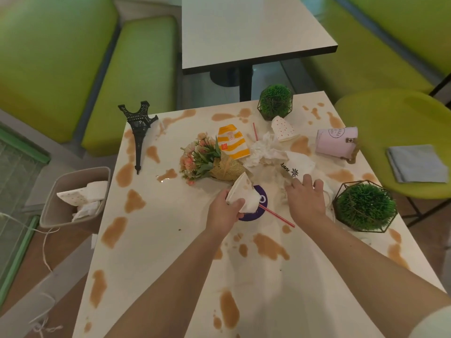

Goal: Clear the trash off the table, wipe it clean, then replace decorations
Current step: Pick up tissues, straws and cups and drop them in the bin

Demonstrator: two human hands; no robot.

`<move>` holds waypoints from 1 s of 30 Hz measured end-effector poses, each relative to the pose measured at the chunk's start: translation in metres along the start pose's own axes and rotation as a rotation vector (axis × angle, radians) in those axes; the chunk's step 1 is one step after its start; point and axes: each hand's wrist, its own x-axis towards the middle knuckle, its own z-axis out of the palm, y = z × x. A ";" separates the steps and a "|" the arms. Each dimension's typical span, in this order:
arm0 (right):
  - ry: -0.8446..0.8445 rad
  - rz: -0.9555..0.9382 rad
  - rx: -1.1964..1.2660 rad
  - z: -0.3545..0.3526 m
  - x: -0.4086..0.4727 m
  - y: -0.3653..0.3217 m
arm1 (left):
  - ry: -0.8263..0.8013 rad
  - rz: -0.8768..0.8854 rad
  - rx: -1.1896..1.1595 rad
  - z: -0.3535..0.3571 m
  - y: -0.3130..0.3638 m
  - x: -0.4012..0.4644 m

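Trash covers the middle of the white table (156,240), between many brown spill stains (269,246). The left hand (223,213) grips a crushed white paper cup (242,195) above a purple lid (260,204) with a red straw (277,217). The right hand (306,200) lies with relaxed fingers on crumpled white paper (296,164), holding nothing. A bin (73,198) with papers stands just beside the table's left edge. A flower bouquet (208,159) lies near the cup.
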 end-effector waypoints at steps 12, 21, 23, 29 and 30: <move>0.043 0.192 1.331 -0.042 -0.016 -0.078 | 0.227 -0.007 -0.090 -0.064 -0.013 -0.008; -0.018 0.100 1.502 -0.095 -0.019 -0.202 | 0.281 -0.090 -0.291 -0.180 -0.036 -0.008; -0.034 0.068 1.495 -0.102 -0.018 -0.230 | 0.311 -0.098 -0.298 -0.209 -0.042 -0.007; -0.064 0.013 1.548 -0.133 -0.014 -0.313 | 0.441 -0.160 -0.342 -0.309 -0.069 0.013; -0.079 0.010 1.548 -0.136 -0.012 -0.326 | 0.460 -0.164 -0.334 -0.325 -0.074 0.018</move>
